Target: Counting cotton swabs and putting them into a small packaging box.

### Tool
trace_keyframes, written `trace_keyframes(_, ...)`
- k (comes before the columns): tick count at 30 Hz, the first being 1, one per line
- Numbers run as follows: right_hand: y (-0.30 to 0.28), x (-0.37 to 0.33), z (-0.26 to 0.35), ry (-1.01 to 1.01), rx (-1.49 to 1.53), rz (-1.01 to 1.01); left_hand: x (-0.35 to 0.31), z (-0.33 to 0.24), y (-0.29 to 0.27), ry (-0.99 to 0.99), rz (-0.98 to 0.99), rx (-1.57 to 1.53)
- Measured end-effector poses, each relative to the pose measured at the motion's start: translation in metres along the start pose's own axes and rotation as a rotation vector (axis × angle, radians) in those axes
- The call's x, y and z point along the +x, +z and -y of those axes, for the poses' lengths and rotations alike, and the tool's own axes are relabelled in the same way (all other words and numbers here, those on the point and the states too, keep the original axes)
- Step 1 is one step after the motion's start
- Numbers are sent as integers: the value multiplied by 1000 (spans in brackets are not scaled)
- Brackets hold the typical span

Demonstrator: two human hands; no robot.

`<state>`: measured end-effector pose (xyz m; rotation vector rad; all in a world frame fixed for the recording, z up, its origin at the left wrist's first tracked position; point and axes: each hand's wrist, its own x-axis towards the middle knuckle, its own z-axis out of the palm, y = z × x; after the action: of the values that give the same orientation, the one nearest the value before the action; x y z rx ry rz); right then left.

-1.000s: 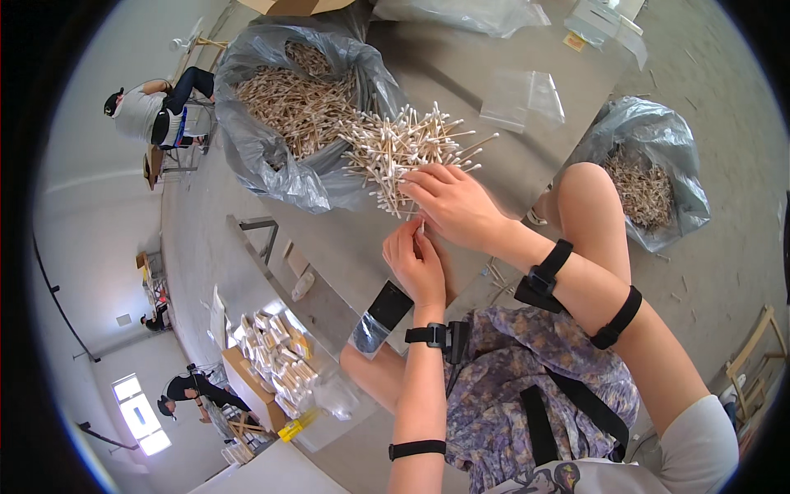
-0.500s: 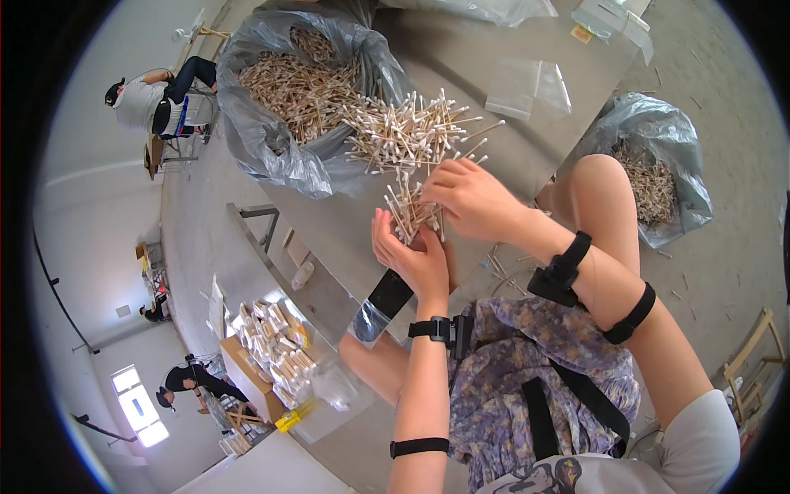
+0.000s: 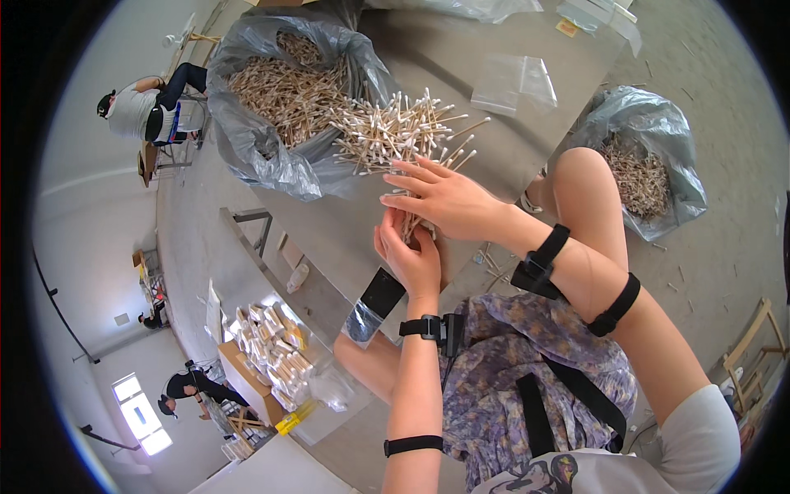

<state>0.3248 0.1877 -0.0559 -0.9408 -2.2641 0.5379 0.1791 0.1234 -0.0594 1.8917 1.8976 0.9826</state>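
Note:
My left hand point(image 3: 411, 262) curls round a bundle of cotton swabs point(image 3: 420, 228) with thin wooden sticks and white tips. Flat across the top of that bundle lies my right hand point(image 3: 448, 200), its fingers stretched out to the left and covering most of the tips. Just beyond the hands, a loose pile of cotton swabs point(image 3: 393, 132) spreads over the table point(image 3: 444, 62). It spills from the mouth of a large grey plastic bag point(image 3: 300, 174) full of more swabs.
Clear plastic bags point(image 3: 514, 86) lie on the table to the right. Another grey bag of swabs point(image 3: 676, 177) stands on the floor beyond my knee. At left, a second table carries many packed swab bundles point(image 3: 267, 346). Several people sit or work farther off.
My right hand has gone from bent fingers at the bundle's side to lying flat over its top. The left hand keeps its hold, and the whole view has shifted slightly.

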Motion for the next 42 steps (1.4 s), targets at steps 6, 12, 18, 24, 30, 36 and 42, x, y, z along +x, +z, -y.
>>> trace_keyframes(6,6,4,-6,-2,-96,25,-5,3,3,110,-30,81)
trace_keyframes(12,2,1,-8,21,-33,11,-3,7,4,46,-78,90)
trace_keyframes(18,-4,-1,-18,55,-36,-3,-2,5,7,-43,-149,-9)
trace_keyframes(24,-19,3,-31,163,-115,-46,-6,9,4,-75,-152,7)
trace_keyframes(30,-18,9,-36,254,-241,-392,-5,11,6,-102,-161,-23)
trace_keyframes(36,-19,2,-15,134,131,-168,-2,5,4,60,-97,43)
trace_keyframes(42,2,-9,-3,-51,58,62,-6,6,5,126,-9,124)
